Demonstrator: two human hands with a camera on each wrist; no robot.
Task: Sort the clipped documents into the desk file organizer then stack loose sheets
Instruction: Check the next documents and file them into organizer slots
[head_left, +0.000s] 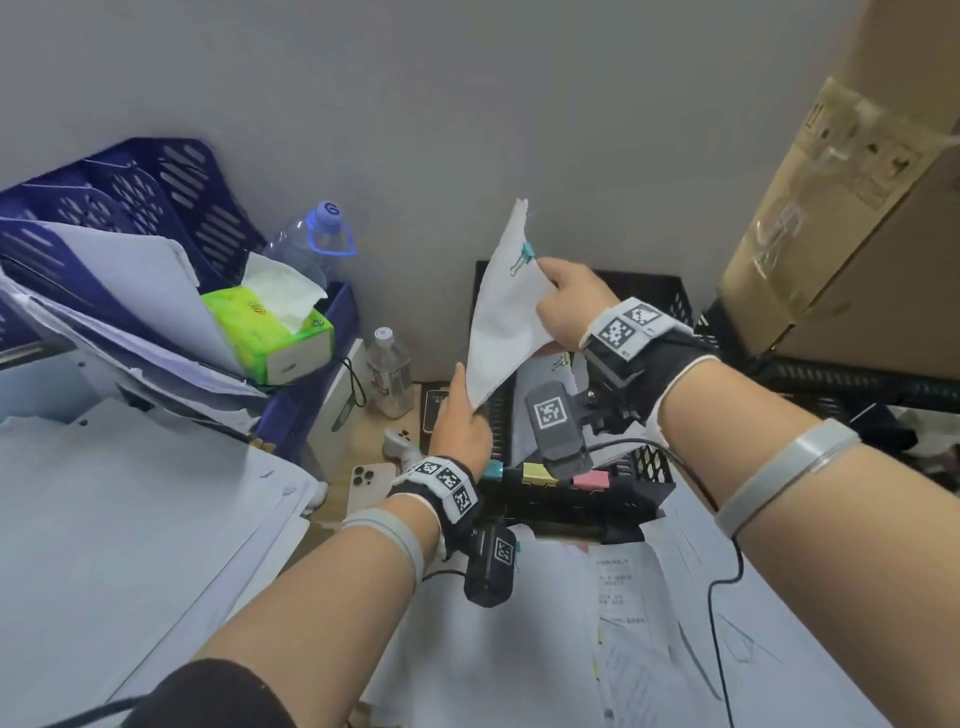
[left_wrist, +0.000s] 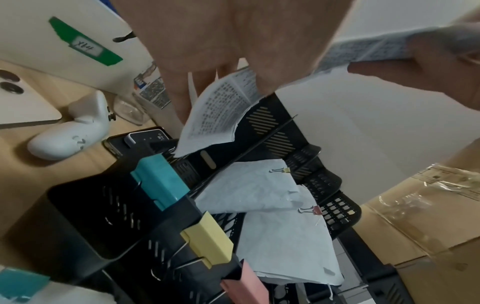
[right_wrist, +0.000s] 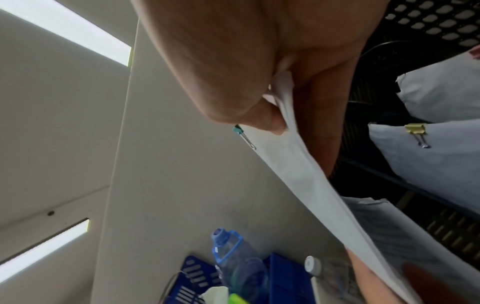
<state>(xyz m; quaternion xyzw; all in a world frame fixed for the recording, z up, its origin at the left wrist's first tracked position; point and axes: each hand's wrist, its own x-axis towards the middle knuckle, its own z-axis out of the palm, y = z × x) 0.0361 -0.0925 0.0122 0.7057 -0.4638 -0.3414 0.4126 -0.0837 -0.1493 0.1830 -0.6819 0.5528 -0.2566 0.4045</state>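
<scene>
A clipped document (head_left: 504, 322) of white sheets, with a small teal binder clip (head_left: 527, 253) near its top edge, hangs tilted above the black desk file organizer (head_left: 639, 467). My right hand (head_left: 545, 291) pinches its upper right edge beside the clip (right_wrist: 237, 130). My left hand (head_left: 465, 400) grips its lower corner (left_wrist: 215, 115). Inside the organizer (left_wrist: 262, 127) lie two other documents, one with a yellow clip (left_wrist: 285, 170) and one with a pink clip (left_wrist: 317, 210). Large teal (left_wrist: 161, 181), yellow (left_wrist: 207, 242) and pink (left_wrist: 244, 286) clips sit on its front wall. Loose sheets (head_left: 519, 623) lie in front.
Blue paper trays (head_left: 156, 208) stuffed with paper, a green tissue pack (head_left: 270, 332) and two water bottles (head_left: 387, 371) stand at the left. A phone (head_left: 369, 483) lies by my left wrist. A cardboard box (head_left: 857, 234) rises at the right. More white sheets (head_left: 130, 519) cover the left.
</scene>
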